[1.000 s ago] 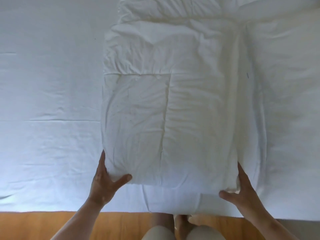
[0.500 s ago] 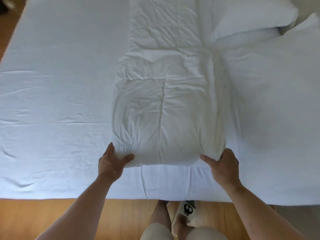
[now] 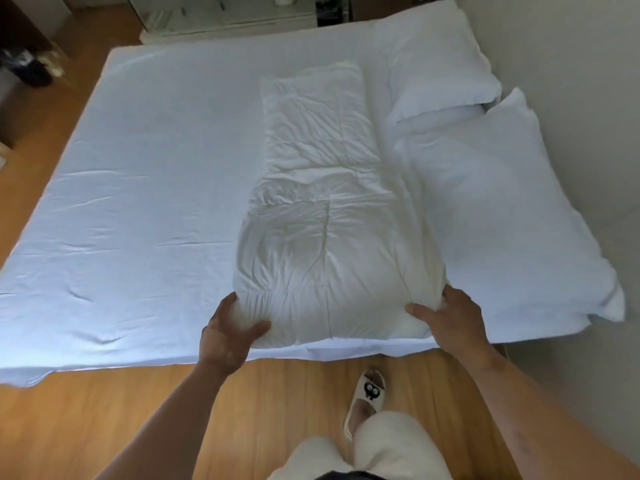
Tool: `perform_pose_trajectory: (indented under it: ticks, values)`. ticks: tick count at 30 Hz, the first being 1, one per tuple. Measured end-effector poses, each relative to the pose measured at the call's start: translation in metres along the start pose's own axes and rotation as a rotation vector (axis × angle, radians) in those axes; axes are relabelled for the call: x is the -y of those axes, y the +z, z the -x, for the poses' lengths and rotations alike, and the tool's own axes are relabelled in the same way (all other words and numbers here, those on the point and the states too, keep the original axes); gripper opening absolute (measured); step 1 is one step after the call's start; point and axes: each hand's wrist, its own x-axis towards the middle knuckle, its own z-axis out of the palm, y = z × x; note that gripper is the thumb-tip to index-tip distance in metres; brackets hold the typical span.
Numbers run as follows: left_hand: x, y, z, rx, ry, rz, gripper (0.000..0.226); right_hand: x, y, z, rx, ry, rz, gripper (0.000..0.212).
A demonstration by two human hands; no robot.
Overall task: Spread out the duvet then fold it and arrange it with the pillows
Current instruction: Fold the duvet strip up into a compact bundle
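A white duvet (image 3: 322,209), folded into a long narrow strip, lies on the bed running away from me. My left hand (image 3: 228,336) grips its near left corner, thumb on top. My right hand (image 3: 450,318) grips the near right corner, and that near end is bunched and raised a little off the sheet. Two white pillows lie to the right of the duvet: a near pillow (image 3: 502,223) and a far pillow (image 3: 433,60), both against the wall.
The bed (image 3: 138,202) has a pale sheet, bare to the left of the duvet. A wooden floor (image 3: 173,410) lies under me, with my slippered foot (image 3: 367,400). A wall (image 3: 571,81) bounds the right side. Furniture (image 3: 225,12) stands beyond the bed.
Both hands closed around the duvet's near corners and lifted that end. My head rose and drew back, so the whole bed and both pillows came into view.
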Motion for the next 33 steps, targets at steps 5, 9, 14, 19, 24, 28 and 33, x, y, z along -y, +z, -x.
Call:
perform_pose_trajectory:
  ticks: [5,9,14,19,24,28,33]
  values:
    - [0.059,-0.018,0.077,0.008,0.033,-0.017,0.096,-0.002,0.001,0.108,0.025,0.005,-0.065,0.036]
    - [0.106,-0.034,0.131,0.018,0.054,-0.021,0.097,-0.009,0.005,0.188,0.039,-0.007,-0.034,0.033]
    - [0.153,-0.052,0.179,-0.001,0.076,-0.061,0.098,-0.021,0.015,0.26,-0.031,0.001,0.14,0.03]
    - [0.172,-0.07,0.193,-0.017,0.11,-0.044,0.098,-0.02,0.027,0.288,-0.056,0.042,0.131,0.03]
    - [0.165,-0.095,0.193,0.07,0.209,-0.023,0.101,0.005,0.028,0.293,-0.077,0.022,0.124,0.023]
    - [0.148,-0.123,0.191,0.168,0.337,0.027,0.103,0.038,0.019,0.289,-0.104,-0.029,0.127,0.018]
    - [0.126,-0.15,0.167,0.141,0.495,-0.022,0.111,0.082,0.003,0.268,-0.157,-0.077,0.096,0.018]
